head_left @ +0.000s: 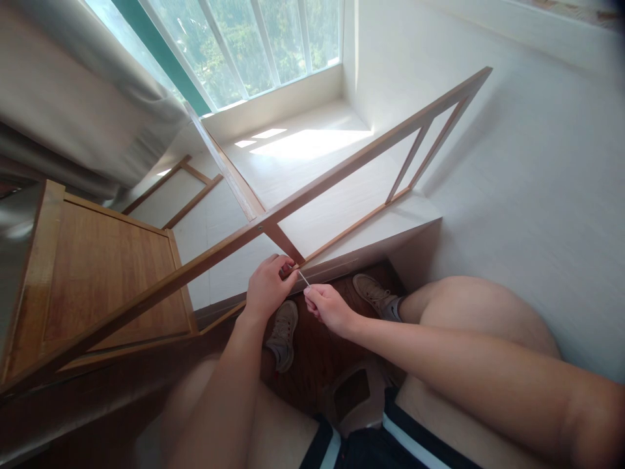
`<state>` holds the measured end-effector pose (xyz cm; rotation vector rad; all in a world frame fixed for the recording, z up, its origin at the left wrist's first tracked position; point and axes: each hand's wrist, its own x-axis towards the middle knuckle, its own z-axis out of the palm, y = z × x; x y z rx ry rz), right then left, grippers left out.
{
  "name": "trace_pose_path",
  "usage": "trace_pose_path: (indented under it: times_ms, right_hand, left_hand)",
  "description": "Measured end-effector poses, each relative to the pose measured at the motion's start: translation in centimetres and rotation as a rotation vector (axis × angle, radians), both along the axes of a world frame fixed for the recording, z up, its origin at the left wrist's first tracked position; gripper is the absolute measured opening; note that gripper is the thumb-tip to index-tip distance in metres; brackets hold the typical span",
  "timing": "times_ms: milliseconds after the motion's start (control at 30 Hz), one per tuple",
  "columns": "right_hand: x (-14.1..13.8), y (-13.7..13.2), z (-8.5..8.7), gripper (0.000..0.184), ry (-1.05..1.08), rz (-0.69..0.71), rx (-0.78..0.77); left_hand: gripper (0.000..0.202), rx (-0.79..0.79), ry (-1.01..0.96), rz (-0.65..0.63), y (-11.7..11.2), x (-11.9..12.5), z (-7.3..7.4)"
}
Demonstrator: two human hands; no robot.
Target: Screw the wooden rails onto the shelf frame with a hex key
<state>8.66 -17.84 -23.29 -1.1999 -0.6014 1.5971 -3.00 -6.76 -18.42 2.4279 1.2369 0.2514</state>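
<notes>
A long wooden frame (342, 166) slants across the view, with a short crosspiece (283, 242) joining its upper and lower rails. My left hand (270, 284) is closed at the lower end of that crosspiece, thumb and fingers pinched around the joint. In my right hand (332, 308) is a thin metal rod (303, 279), perhaps a hex key; the fist hides its other end. The rod's tip points up to the joint, right beside my left fingertips. Whether a screw sits there is hidden by the fingers.
At left stands a wooden panel (112, 267) attached to the frame. Another rail (227, 166) runs back toward the window (254, 45). A smaller wooden frame piece (176, 185) lies on the white ledge (312, 176). A curtain (83, 85) hangs at left; a white wall (532, 163) is at right.
</notes>
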Motion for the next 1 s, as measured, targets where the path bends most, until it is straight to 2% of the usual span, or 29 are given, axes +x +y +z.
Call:
trace_pose_path:
  times_ms: [233, 400, 533, 667, 800, 1000]
  right_hand:
    - [-0.4, -0.1, -0.4, 0.034, -0.056, 0.084, -0.177]
    - [-0.8, 0.1, -1.6, 0.033, -0.19, 0.174, -0.13]
    - [-0.7, 0.3, -2.0, 0.032, -0.323, 0.256, -0.047]
    - [0.1, 0.2, -1.8, 0.031, -0.474, 0.345, 0.029]
    - [1.0, -0.3, -1.4, 0.029, -0.52, 0.412, 0.065]
    - [1.7, -1.4, 0.7, 0.028, -0.572, 0.492, 0.105]
  left_hand:
    - [0.015, 0.029, 0.016, 0.03, -0.1, 0.2, -0.1]
    - [0.015, 0.216, 0.068, 0.065, -1.2, 0.8, -0.3]
    - [0.016, 0.294, 0.115, 0.079, -1.6, 1.0, -0.4]
    - [0.016, 0.287, 0.135, 0.105, -1.2, 0.6, -0.4]
    - [0.019, 0.272, 0.151, 0.125, -1.1, -0.4, -0.4]
    - [0.021, 0.261, 0.168, 0.215, -2.4, -1.8, 0.2]
